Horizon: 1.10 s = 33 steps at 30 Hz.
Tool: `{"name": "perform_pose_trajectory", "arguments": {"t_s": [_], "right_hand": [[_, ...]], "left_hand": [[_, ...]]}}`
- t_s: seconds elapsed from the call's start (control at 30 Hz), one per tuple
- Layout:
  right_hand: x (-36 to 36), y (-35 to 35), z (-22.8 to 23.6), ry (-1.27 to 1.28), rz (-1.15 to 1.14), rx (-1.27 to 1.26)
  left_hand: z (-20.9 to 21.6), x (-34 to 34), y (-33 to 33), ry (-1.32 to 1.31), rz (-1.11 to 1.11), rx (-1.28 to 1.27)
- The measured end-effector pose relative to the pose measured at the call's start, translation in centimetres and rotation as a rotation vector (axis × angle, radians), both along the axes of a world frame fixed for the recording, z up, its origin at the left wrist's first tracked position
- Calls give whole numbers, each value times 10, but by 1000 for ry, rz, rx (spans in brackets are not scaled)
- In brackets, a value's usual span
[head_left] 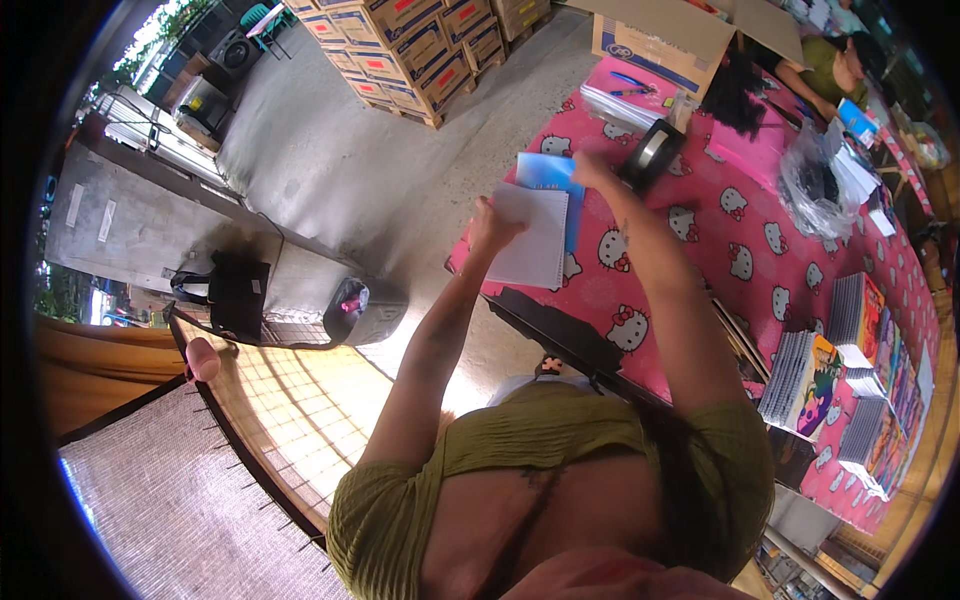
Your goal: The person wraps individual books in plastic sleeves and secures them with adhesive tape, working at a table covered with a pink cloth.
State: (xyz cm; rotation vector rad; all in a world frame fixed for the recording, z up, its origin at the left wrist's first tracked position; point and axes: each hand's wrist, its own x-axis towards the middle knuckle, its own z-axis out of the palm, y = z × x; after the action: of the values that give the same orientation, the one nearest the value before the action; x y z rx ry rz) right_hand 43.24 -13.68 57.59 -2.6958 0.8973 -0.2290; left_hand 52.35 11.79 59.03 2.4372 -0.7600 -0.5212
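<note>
Your left hand has the white notebook gripped at its left edge, thumb laid over the page, and the wire binding runs down the right side. Your right hand is up at the top right corner of the blue sheet; those fingers curl in, but they're blurred, so I can't tell whether they pinch it or only touch it. That sheet lies partly under the notebook, near the left edge of the table; whether the two are joined, I can't say. How far along are you? One notebook is in hand, blank-looking page up, so I'd judge this one unfinished. Over to your right stand notebook stacks with colourful covers; done or waiting, the view doesn't settle it. Just beyond your right forearm sits a black tape dispenser, then blue pens on a pink-topped pile. Now the print: pale lettering on the blue sheet, too soft to make out; a dark blue printed panel on the open carton; red labels on the stacked boxes across the floor. A co-worker in green leans in at the far right.
</note>
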Motion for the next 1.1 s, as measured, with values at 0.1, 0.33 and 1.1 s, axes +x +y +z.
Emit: {"name": "perform_pose_trajectory", "arguments": {"t_s": [0.1,0.33,1.1], "right_hand": [[-5,-6,50,-579,5,-175],[-87,56,117,-623,263,933],[-346,206,134,-209,-62,-14]], "left_hand": [[-20,17,18,12,-29,-71],[-87,86,31,321,-63,-303],[95,-198,22,183,-941,-635]]}}
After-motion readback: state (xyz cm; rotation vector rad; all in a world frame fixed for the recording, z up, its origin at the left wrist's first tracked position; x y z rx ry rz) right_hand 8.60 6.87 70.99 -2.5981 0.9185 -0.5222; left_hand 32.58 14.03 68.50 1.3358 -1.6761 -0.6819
